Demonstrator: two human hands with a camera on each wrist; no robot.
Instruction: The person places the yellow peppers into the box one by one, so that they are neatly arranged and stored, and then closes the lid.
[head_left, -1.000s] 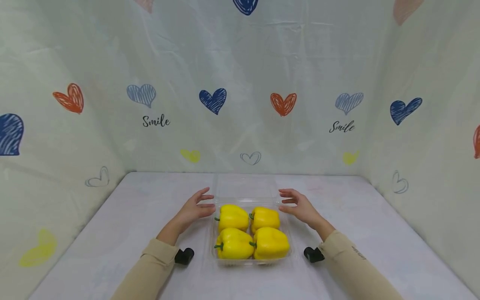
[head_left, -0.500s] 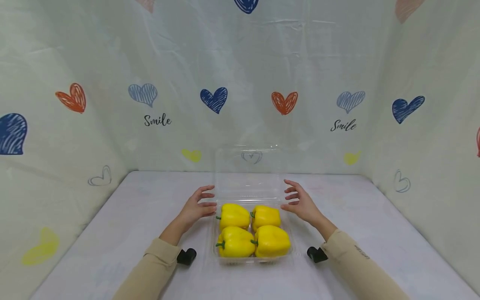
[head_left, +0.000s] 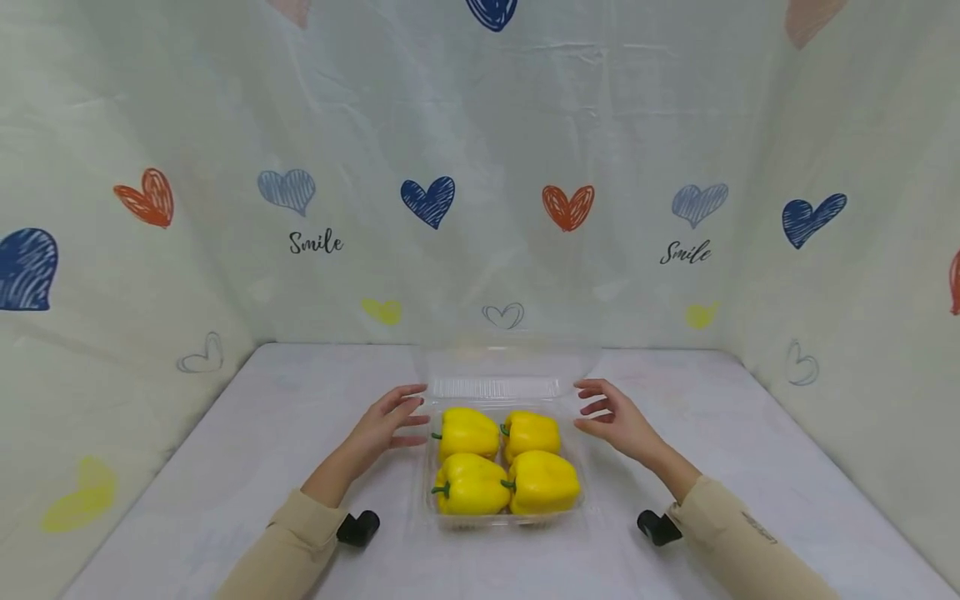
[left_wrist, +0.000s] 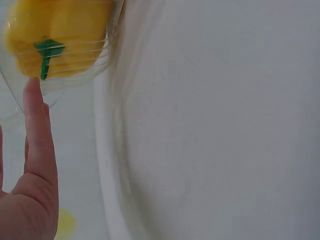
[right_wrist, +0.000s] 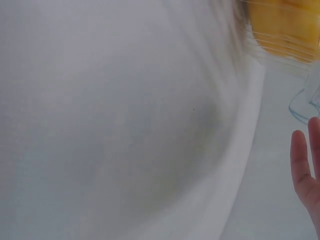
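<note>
A clear plastic clamshell box [head_left: 504, 510] sits mid-table with several yellow bell peppers [head_left: 467, 432] packed in it. Its clear lid [head_left: 504, 368] hangs tilted forward over the back peppers. My left hand [head_left: 399, 410] is just left of the box, fingers spread and relaxed, fingertips near the lid's left corner. My right hand [head_left: 604, 408] mirrors it on the right side. Neither hand holds anything, and contact with the lid cannot be told. The left wrist view shows a straight finger [left_wrist: 38, 140] below a pepper [left_wrist: 57, 30] behind the clear wall. The right wrist view shows fingertips [right_wrist: 303, 170] and a pepper [right_wrist: 285, 22].
The white table [head_left: 225, 450] is closed in by curtain walls [head_left: 480, 208] printed with hearts at the back and on both sides. Small black wrist cameras [head_left: 358, 527] [head_left: 658, 527] sit under my sleeves.
The lid lay flat behind the box, stood upright half a second ago, and now tips forward over the peppers. Both hands have stayed beside it while my forearms drew back slightly.
</note>
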